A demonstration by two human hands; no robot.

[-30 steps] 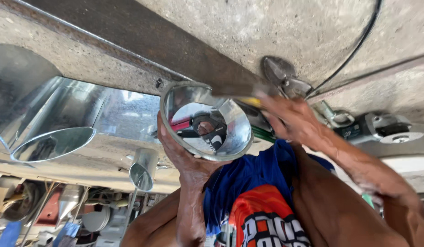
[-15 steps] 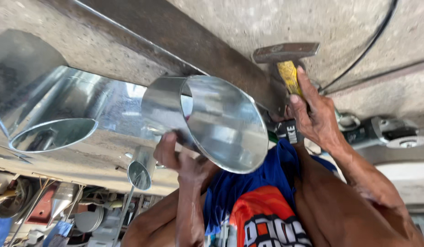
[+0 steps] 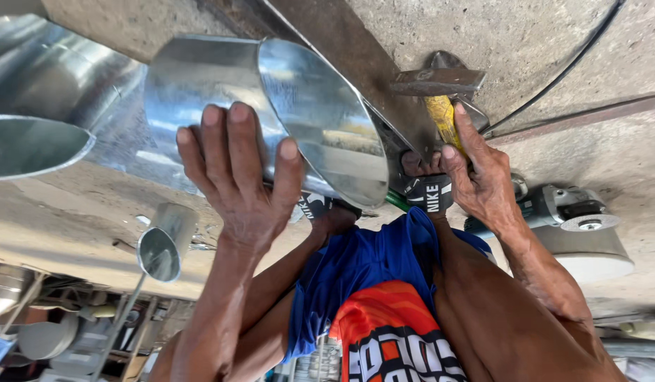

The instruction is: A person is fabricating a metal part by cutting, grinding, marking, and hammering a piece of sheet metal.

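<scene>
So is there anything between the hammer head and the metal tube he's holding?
Nothing visible. The hammer in the right hand sits beside the tube's open end, over the dark steel bar; the left hand grips farther back.

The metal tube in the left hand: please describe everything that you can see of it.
The metal tube is a short, wide cylinder of thin shiny sheet metal, silver-grey and reflective. Its open end is cut on a slant, so the mouth looks oval, and the inside is bare. It lies tilted over a dark steel bar. The left hand presses on its side with spread fingers. A similar larger tube lies beside it.
</scene>
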